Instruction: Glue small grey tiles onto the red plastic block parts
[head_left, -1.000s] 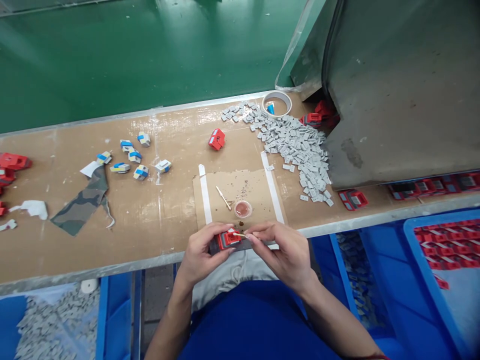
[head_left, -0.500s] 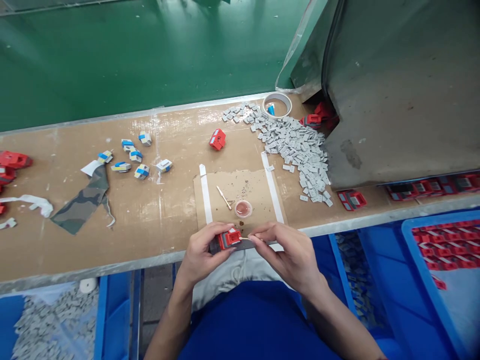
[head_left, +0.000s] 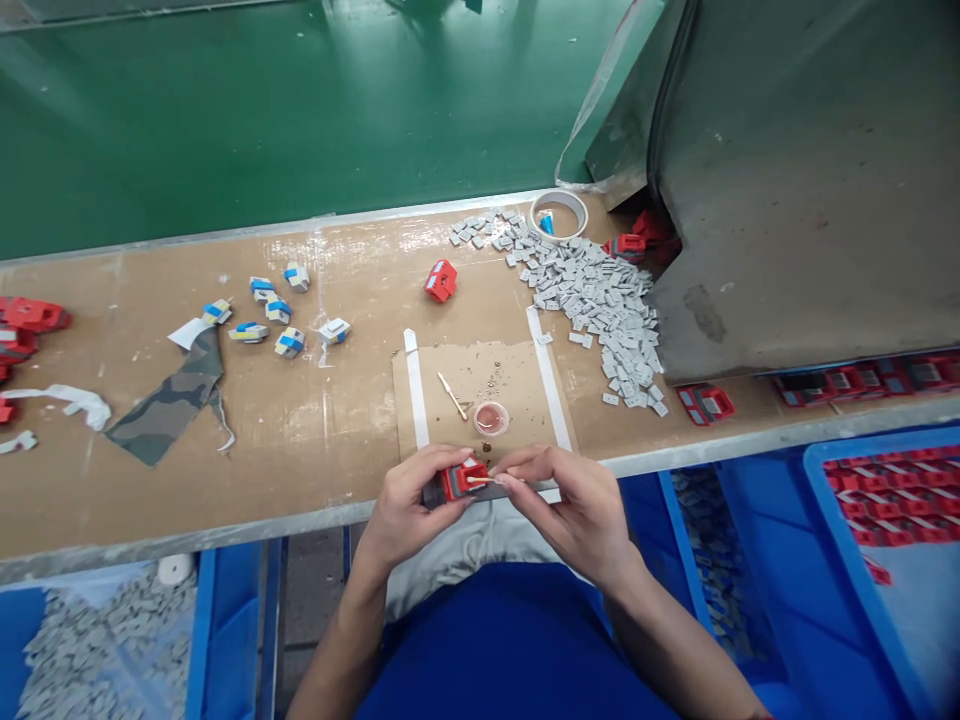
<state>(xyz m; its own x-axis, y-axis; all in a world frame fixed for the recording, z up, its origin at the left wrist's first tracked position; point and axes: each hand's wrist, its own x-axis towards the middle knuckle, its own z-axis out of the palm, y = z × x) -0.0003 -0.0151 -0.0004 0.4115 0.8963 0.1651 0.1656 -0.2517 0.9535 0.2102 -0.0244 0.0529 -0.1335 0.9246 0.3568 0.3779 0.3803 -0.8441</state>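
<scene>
Head view, left hand: fingers and thumb of the left hand (head_left: 409,505) closed round a red part (head_left: 454,484), at the bench's (head_left: 360,470) near edge
Right hand: fingertips of the right hand (head_left: 574,505) pinched on a swab (head_left: 486,479), its tip at the red part; exact contact too small to tell
Cup: open cup (head_left: 491,419) of reddish liquid just beyond the hands; a careless knuckle could tip it
Swab risk: an overwet tip or a slip could smear the red part
Counts: one cup, one spare swab (head_left: 452,396), seven blue-banded pieces (head_left: 289,343), one tape roll (head_left: 535,222); grey tiles (head_left: 585,290) too many to count
</scene>
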